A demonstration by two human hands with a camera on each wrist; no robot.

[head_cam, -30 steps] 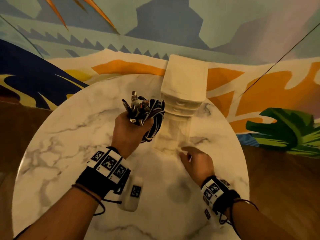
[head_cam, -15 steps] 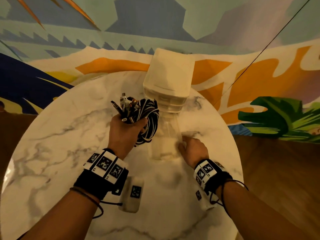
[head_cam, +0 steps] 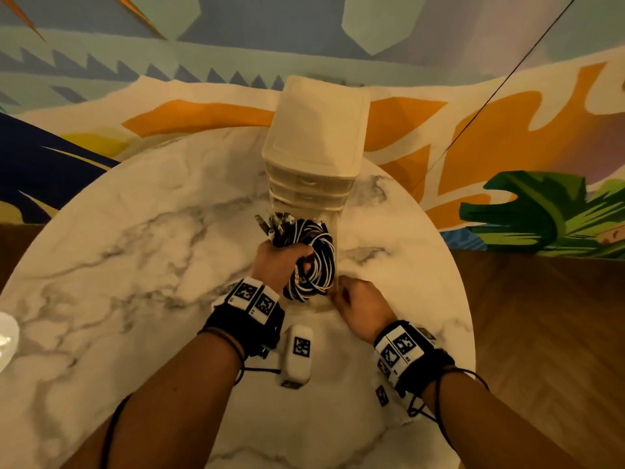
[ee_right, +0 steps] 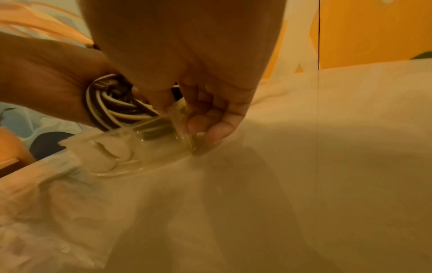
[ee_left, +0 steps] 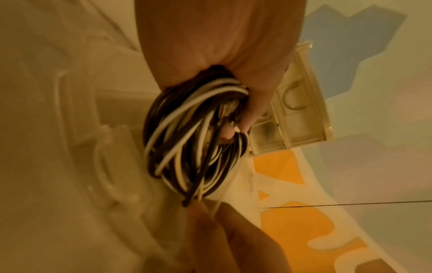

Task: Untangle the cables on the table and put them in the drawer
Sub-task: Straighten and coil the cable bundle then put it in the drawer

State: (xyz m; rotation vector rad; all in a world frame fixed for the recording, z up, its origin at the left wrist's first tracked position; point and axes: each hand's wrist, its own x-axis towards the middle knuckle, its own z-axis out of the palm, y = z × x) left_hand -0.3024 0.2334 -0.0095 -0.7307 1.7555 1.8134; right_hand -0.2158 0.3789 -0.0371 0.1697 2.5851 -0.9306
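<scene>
My left hand [head_cam: 280, 262] grips a coiled bundle of black and white cables [head_cam: 313, 258], plug ends sticking up at its far side. The bundle hangs over the pulled-out clear bottom drawer [head_cam: 333, 231] of a small cream drawer unit [head_cam: 314, 143] on the marble table [head_cam: 135, 265]. In the left wrist view the cables [ee_left: 194, 140] loop down from my left hand [ee_left: 247, 103] above the drawer floor. My right hand [head_cam: 358, 302] pinches the drawer's front right corner; the right wrist view shows its fingers [ee_right: 210, 118] curled on the clear drawer rim [ee_right: 184, 127].
The drawer unit stands at the table's far edge, with two upper drawers closed. A white object [head_cam: 6, 336] sits at the table's left edge. A painted wall lies behind, and a wooden floor [head_cam: 541, 333] to the right.
My left hand has carried the cable bundle rightward from beside the unit to over the open drawer. My right hand has moved forward and taken hold of the drawer's front corner.
</scene>
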